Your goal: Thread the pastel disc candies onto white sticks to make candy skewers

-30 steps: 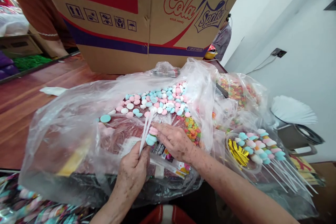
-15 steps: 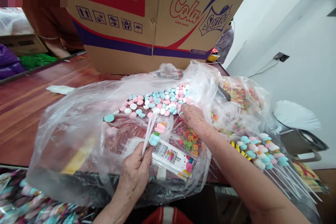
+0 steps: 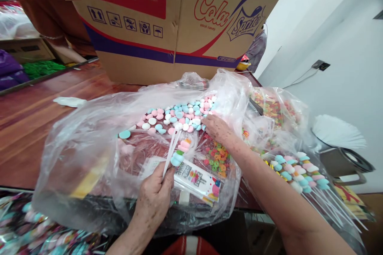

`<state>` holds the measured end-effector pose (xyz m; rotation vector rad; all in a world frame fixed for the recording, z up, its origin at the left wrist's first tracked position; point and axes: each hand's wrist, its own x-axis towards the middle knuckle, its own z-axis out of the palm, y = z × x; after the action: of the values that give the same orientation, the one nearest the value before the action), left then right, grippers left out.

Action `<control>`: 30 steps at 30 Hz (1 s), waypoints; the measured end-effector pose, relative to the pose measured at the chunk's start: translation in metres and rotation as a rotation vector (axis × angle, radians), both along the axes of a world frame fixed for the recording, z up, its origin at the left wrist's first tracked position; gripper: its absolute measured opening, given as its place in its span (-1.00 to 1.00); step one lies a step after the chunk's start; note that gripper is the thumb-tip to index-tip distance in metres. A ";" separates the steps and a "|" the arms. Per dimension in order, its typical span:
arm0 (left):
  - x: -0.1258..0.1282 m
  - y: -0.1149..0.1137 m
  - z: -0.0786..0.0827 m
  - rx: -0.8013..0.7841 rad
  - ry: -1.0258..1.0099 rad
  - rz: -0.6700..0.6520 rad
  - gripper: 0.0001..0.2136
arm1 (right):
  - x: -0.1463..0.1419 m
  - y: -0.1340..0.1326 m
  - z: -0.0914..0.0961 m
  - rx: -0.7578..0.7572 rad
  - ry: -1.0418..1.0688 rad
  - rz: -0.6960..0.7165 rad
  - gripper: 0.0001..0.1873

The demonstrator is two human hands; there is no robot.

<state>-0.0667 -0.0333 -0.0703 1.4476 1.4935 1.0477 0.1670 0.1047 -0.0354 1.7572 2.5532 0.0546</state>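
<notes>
My left hand (image 3: 158, 188) is closed around several thin white sticks (image 3: 171, 149). Threaded candies (image 3: 180, 153) in blue, green, pink and orange show just above its thumb; the other sticks look bare along their visible length. Farther forward, my right hand (image 3: 216, 128) reaches to the right edge of a heap of pink, white and pale blue candies (image 3: 179, 116). Its fingers are curled together there, and the fingertips are partly hidden. Below that hand lie small ring gummies (image 3: 218, 158) in red, green and orange. A printed white packet (image 3: 197, 180) rests right of my left hand.
Clear plastic sheeting (image 3: 74, 143) surrounds the candies. A large carton (image 3: 134, 55) stands behind. At right lie finished candy skewers (image 3: 299, 169), bagged gummies (image 3: 278, 105) and a grey jug (image 3: 344, 163). Many wrapped candies (image 3: 38, 231) fill the lower left. A person (image 3: 56, 20) stands at back left.
My right hand has shifted slightly left and up along the candy heap, and the pale blue candy at its fingertips no longer shows. My left hand keeps its hold, almost still.
</notes>
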 end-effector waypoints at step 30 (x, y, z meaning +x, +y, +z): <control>-0.001 0.005 0.002 0.012 0.141 -0.071 -0.67 | -0.030 -0.059 -0.001 -0.311 1.417 -0.128 -0.77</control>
<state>-0.0672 -0.0281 -0.0686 1.5995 1.5242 0.9293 0.1365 0.0458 -0.0360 2.1564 2.6848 -2.1203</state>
